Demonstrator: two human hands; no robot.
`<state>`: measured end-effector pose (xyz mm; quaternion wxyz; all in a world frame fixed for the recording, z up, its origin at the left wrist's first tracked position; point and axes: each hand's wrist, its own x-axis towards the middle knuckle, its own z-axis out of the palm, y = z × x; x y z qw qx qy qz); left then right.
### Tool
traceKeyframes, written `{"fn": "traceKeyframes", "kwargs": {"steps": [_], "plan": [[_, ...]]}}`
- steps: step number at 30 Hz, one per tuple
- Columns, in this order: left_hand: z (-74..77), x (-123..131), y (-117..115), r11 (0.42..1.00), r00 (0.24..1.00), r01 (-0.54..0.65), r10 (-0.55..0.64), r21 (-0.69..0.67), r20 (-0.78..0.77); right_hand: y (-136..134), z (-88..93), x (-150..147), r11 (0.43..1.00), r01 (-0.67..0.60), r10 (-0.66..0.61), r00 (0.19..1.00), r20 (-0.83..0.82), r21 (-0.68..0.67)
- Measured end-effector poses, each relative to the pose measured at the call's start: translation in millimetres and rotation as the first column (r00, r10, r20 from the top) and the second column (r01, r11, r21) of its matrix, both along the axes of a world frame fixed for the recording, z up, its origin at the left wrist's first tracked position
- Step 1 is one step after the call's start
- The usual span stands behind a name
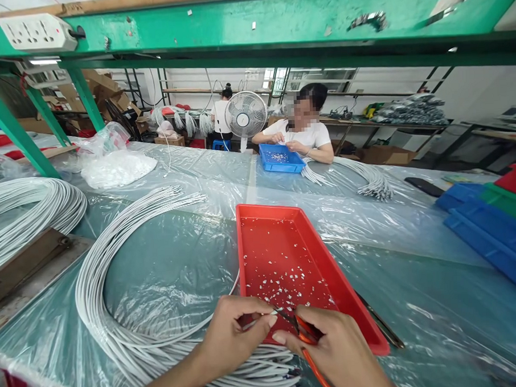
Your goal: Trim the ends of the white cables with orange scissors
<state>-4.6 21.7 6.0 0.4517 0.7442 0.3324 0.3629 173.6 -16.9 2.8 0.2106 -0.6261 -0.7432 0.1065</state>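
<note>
My left hand [242, 328] pinches the end of a white cable [193, 332] over the near end of a red tray [342, 269]. In my right hand [333, 338] is a pair of pliers or cutters with orange handles [310, 356]; its dark jaws are at the cable end by my left fingertips. Small pale scraps [287, 283] lie scattered on the tray's floor. A large curved bundle of white cables [93, 280] spreads on the left, its near ends passing below my hands. The exact tip of the held cable is too small to make out.
A coiled cable bundle [66, 207] lies far left beside a metal bar [25, 263]. Tweezers [386, 327] rest right of the tray. Blue bins [490, 234] stand at right. Across the table a co-worker [315, 128] works over a blue tray [282, 165]. A green beam [251, 28] crosses overhead.
</note>
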Motion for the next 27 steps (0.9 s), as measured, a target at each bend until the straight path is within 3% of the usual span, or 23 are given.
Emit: {"fn": "traceKeyframes", "kwargs": {"steps": [1, 2, 4, 5, 6, 7, 8, 10, 12, 14, 16, 18, 19, 21, 22, 23, 24, 25, 27], "plan": [[-2.8, -0.9, -1.2, 0.983, 0.996, -0.032, 0.046, 0.182, -0.076, -0.7, 0.1, -0.9, 1.0, 0.014, -0.014, 1.0, 0.001, -0.005], [-5.7, -1.8, -2.4, 0.928, 0.985, -0.051, 0.108, 0.369, -0.136, -1.5, 0.1, -1.7, 1.0, 0.027, -0.027, 1.0, 0.008, -0.004], [-10.3, -3.0, -4.8, 0.759, 0.952, -0.059, 0.237, 0.649, -0.192, -2.9, 0.1, -3.1, 0.999, 0.047, -0.047, 0.998, 0.032, 0.008], [-10.9, -3.4, -5.8, 0.7, 0.942, -0.055, 0.273, 0.712, -0.196, -3.5, 0.1, -3.5, 0.998, 0.055, -0.056, 0.997, 0.045, 0.019], [-9.8, -3.5, -6.5, 0.693, 0.94, -0.051, 0.276, 0.72, -0.199, -3.8, 0.2, -3.7, 0.998, 0.056, -0.058, 0.997, 0.056, 0.029], [-7.1, -3.4, -6.8, 0.738, 0.947, -0.049, 0.247, 0.673, -0.203, -3.9, 0.5, -3.6, 0.998, 0.054, -0.057, 0.996, 0.065, 0.043], [-2.9, -3.2, -6.7, 0.817, 0.962, -0.051, 0.194, 0.574, -0.191, -3.8, 1.0, -3.2, 0.997, 0.047, -0.052, 0.996, 0.074, 0.066], [7.6, -2.5, -5.3, 0.978, 0.991, 0.022, 0.006, 0.209, -0.134, -3.0, 2.3, -1.9, 0.989, 0.016, -0.03, 0.995, 0.095, 0.144], [16.0, -1.6, -3.2, 0.989, 0.994, 0.112, -0.11, -0.096, 0.022, -2.0, 3.7, -0.6, 0.971, -0.018, -0.012, 0.992, 0.123, 0.239], [18.1, -0.7, -1.8, 0.964, 0.988, 0.127, -0.103, -0.232, 0.113, -1.7, 4.7, 0.0, 0.959, -0.036, -0.005, 0.99, 0.143, 0.281], [13.5, -0.3, -1.8, 0.987, 0.996, 0.043, -0.03, -0.156, 0.086, -2.1, 5.3, -0.8, 0.975, -0.019, -0.013, 0.99, 0.142, 0.221], [4.8, -0.8, -3.0, 0.986, 0.996, -0.086, 0.085, 0.146, 0.011, -3.0, 5.8, -3.1, 0.996, 0.025, -0.035, 0.993, 0.114, 0.091], [-0.1, -1.3, -3.8, 0.928, 0.988, -0.135, 0.152, 0.347, -0.022, -3.4, 6.3, -4.7, 0.999, 0.046, -0.047, 0.994, 0.098, 0.02], [-8.9, -2.5, -5.4, 0.713, 0.96, -0.154, 0.272, 0.684, -0.067, -3.9, 8.2, -7.9, 0.992, 0.083, -0.076, 0.994, 0.08, -0.093], [-12.2, -3.0, -6.1, 0.618, 0.948, -0.136, 0.309, 0.774, -0.08, -3.9, 9.4, -9.3, 0.986, 0.097, -0.087, 0.993, 0.079, -0.133], [-14.2, -3.1, -6.7, 0.565, 0.939, -0.126, 0.332, 0.815, -0.085, -3.8, 10.7, -10.2, 0.981, 0.108, -0.096, 0.992, 0.081, -0.164], [-15.0, -2.9, -7.2, 0.548, 0.935, -0.126, 0.345, 0.827, -0.086, -3.5, 11.9, -10.6, 0.975, 0.114, -0.1, 0.992, 0.081, -0.191], [-14.3, -2.4, -7.7, 0.576, 0.934, -0.146, 0.348, 0.804, -0.08, -3.1, 12.8, -10.3, 0.97, 0.116, -0.101, 0.992, 0.078, -0.212], [-9.4, -0.9, -8.3, 0.737, 0.94, -0.211, 0.332, 0.642, -0.072, -1.8, 13.3, -7.9, 0.965, 0.1, -0.09, 0.995, 0.051, -0.242]]}}
